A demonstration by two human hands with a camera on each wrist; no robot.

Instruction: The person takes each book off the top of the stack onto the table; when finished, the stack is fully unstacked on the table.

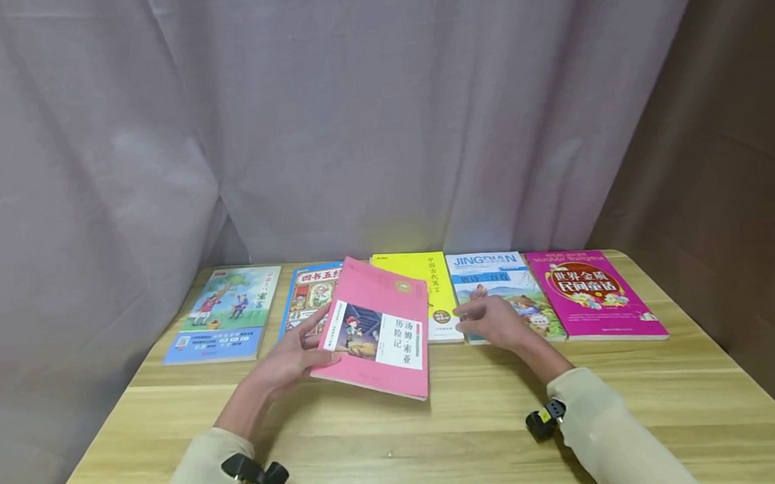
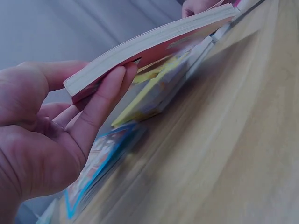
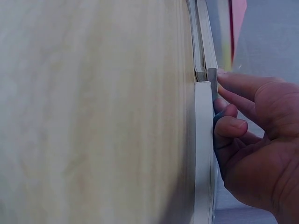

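Observation:
A pink book (image 1: 378,329) with a picture on its cover is tilted above the table. My left hand (image 1: 295,358) grips its left edge, thumb on the cover and fingers beneath, as the left wrist view shows (image 2: 51,135). Behind it lies a yellow book (image 1: 432,298), partly covered by the pink one. My right hand (image 1: 495,320) hovers over a blue-and-white book (image 1: 486,266), its thumb and forefinger at the yellow book's right edge. In the right wrist view, this hand (image 3: 257,135) has its thumb extended to a book corner and other fingers bent against the neighbouring book (image 3: 204,154).
The books lie in a row along the back of the wooden table (image 1: 397,458). A green-and-blue book (image 1: 228,314) is at far left, a blue-edged comic-style book (image 1: 308,296) beside it, and a magenta book (image 1: 597,294) at far right. A grey curtain (image 1: 356,128) hangs behind.

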